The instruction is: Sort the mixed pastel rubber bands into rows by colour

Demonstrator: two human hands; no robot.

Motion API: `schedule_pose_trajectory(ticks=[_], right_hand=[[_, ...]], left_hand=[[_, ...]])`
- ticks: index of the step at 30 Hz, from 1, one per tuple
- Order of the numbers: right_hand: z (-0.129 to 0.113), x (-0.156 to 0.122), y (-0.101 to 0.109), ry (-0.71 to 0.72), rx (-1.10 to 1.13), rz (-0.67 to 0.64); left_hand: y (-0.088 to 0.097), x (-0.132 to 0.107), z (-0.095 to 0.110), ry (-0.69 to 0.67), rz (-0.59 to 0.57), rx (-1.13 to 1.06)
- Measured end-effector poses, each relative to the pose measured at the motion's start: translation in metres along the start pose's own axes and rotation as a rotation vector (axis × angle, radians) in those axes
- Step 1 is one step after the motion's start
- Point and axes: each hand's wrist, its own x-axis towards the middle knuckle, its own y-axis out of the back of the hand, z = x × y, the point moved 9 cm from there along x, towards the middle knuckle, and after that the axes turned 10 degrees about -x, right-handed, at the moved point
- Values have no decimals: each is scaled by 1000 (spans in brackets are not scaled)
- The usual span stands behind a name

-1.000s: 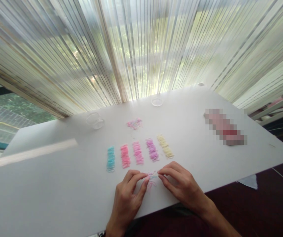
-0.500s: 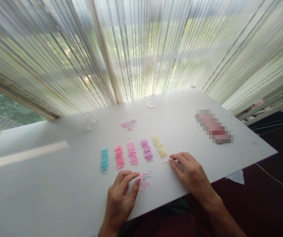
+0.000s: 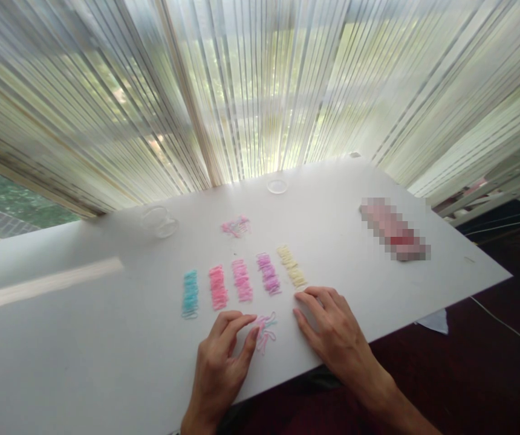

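Five neat rows of small coloured clips lie on the white table [image 3: 106,338]: a blue row [image 3: 190,293], a pink row [image 3: 217,287], a lighter pink row [image 3: 242,280], a purple row [image 3: 268,273] and a yellow row [image 3: 291,266]. A small mixed clump of clips [image 3: 265,329] lies in front of them. My left hand [image 3: 221,359] rests on the table with fingers spread, its fingertips touching the clump's left side. My right hand [image 3: 330,329] lies flat with fingers out, just below the yellow row and right of the clump.
A loose pile of mixed clips [image 3: 236,226] lies further back. Two clear shallow dishes stand near the back edge, one [image 3: 160,220] at left and one [image 3: 277,184] at centre. A blurred pink object [image 3: 393,228] lies at right. Striped curtains hang behind.
My right hand left the clump, reached to the lower end of the yellow row, then drew back left towards the clump. My left hand stayed beside the clump.
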Motion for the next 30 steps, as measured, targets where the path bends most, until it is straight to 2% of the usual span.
schedule_pose_trajectory(ticks=[23, 30], right_hand=[[8, 14, -7, 44, 11, -34], [8, 10, -1, 38, 46, -17]], left_hand=[[0, 1, 1, -9, 8, -12], [0, 0, 3, -18, 5, -12]])
